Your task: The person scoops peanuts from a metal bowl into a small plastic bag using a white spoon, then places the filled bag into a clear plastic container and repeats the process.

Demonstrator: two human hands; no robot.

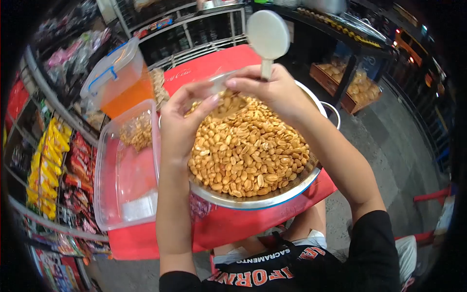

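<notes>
Over a large metal bowl (253, 203) heaped with roasted peanuts (253, 151), both hands are raised together. My left hand (187, 109) is closed, thumb and fingers pinching a small clear plastic bag (224, 104) with some peanuts in it. Closed too, my right hand (275, 90) grips the handle of a white round scoop (268, 35), which points up and away. Its fingertips also pinch the bag's upper edge. Part of the bag hides behind the fingers.
The bowl stands on a red table (233, 221). To its left, a clear plastic bin (127, 182) holds filled peanut bags (138, 131). Behind that stands a container with an orange bottom (129, 95). Yellow snack packets (48, 163) hang at left; bagged goods (362, 87) sit in a crate at right.
</notes>
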